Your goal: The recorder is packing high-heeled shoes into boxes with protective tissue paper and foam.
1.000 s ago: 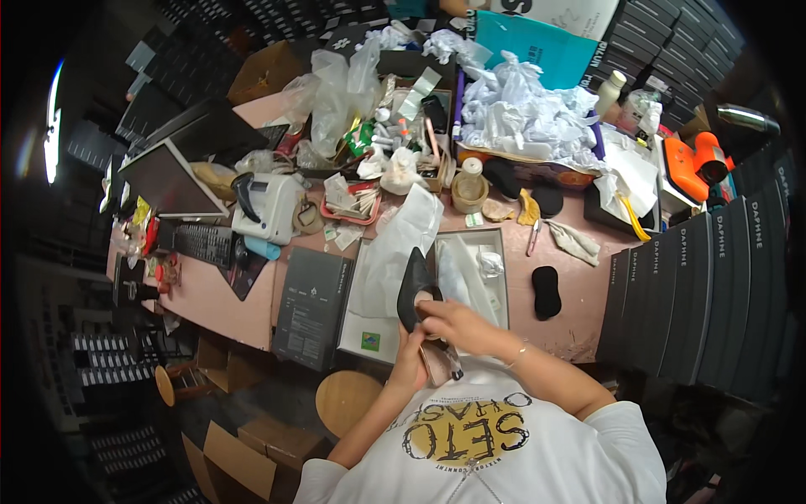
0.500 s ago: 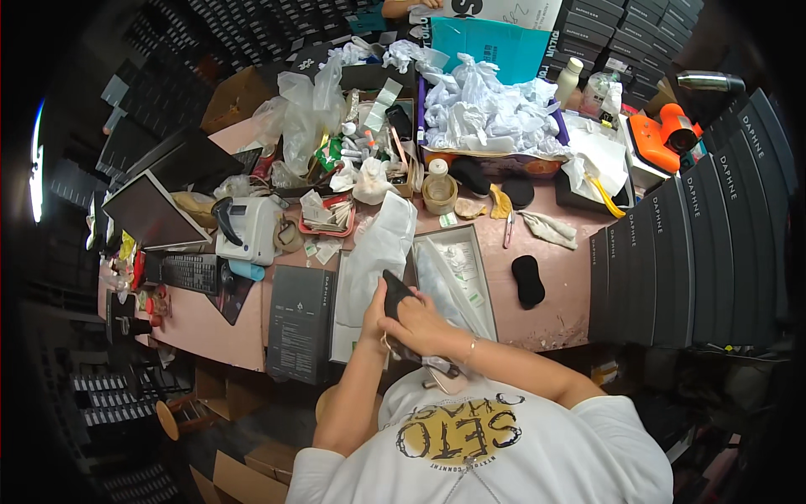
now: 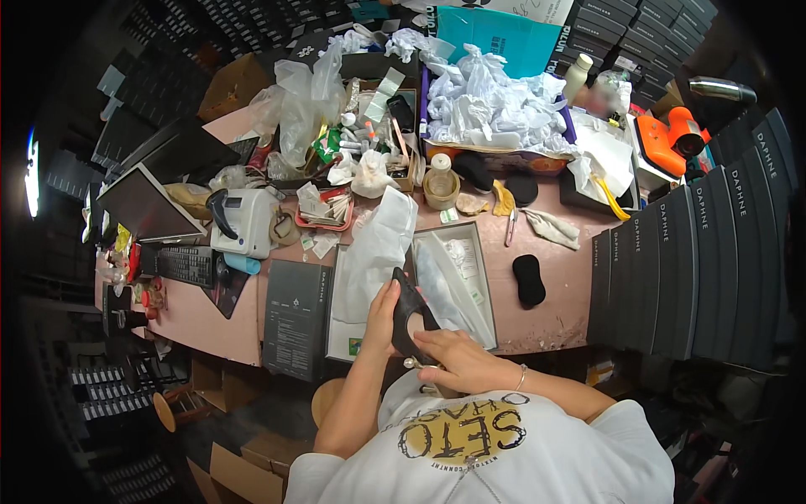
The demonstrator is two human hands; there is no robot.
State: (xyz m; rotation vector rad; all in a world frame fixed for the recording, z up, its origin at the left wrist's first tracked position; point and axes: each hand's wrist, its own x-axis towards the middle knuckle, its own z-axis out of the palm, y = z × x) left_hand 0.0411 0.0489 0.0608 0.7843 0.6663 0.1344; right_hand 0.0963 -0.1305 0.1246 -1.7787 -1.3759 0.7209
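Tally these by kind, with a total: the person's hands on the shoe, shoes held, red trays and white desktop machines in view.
Hands: 2 (left hand, right hand)
Dark pointed shoe: 1
Red tray: 1
White desktop machine: 1
Total: 5

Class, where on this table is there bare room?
Bare tabletop surrounds the black pad, between the open box and stacked boxes. Another patch lies below the keyboard, left of the grey lid. The back, around the paper heap, is crowded.
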